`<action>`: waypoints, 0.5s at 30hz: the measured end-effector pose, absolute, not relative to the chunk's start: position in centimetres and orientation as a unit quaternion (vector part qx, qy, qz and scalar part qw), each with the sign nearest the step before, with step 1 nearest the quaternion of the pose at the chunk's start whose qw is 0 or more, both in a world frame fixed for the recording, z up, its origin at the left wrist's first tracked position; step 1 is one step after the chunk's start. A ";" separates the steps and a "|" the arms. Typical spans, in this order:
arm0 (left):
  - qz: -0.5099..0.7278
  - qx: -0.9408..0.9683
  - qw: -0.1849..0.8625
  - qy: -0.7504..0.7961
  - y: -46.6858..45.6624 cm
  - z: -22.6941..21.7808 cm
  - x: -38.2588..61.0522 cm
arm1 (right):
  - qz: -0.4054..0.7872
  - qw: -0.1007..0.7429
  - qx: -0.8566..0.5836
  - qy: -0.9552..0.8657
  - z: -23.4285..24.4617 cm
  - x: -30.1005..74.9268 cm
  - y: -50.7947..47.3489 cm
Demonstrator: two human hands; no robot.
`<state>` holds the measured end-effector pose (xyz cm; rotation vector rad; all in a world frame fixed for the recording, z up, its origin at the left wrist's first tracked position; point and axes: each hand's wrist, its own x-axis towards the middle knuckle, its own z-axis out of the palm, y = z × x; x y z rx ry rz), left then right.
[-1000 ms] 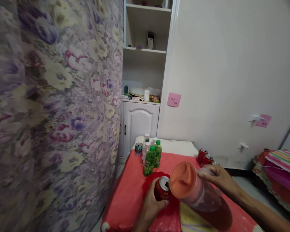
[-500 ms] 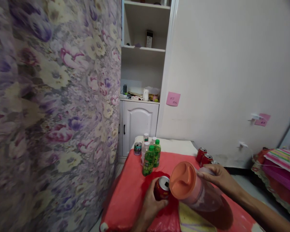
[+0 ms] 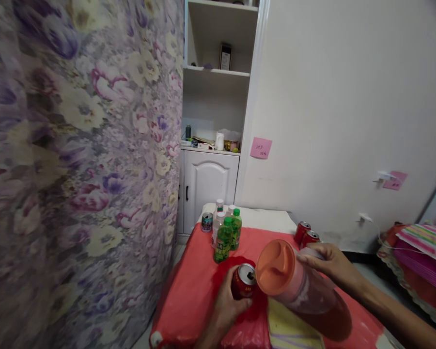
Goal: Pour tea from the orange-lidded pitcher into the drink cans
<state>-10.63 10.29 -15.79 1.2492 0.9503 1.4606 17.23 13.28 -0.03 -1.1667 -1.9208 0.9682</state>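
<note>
My left hand point(image 3: 225, 303) is wrapped round a red drink can point(image 3: 244, 282), whose silver top has its mouth open. My right hand point(image 3: 323, 261) grips the handle of a clear pitcher point(image 3: 318, 300) with an orange lid point(image 3: 276, 267). The pitcher is tilted far over to the left and holds a dark liquid. Its lid edge is beside the can's opening; whether liquid is flowing I cannot tell. A yellow cloth point(image 3: 290, 327) lies on the red table cover point(image 3: 189, 295), partly hidden under the pitcher.
Two green bottles point(image 3: 223, 242) stand beyond the can, with several clear bottles point(image 3: 219, 209) and a teal can point(image 3: 207, 222) behind. More red cans point(image 3: 303, 231) are at the table's right edge. A flowered curtain point(image 3: 83, 169) hangs to the left; a white cabinet point(image 3: 212, 174) stands behind.
The pitcher's lid end has risen very slightly, and the pitcher is still tilted by the can. My left hand keeps its hold on the can in nearly the same place.
</note>
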 end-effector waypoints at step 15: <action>0.599 0.504 0.468 0.410 9.8 -14.8 -10.7 | 0.388 0.359 -0.446 -0.722 0.5 18.3 13.5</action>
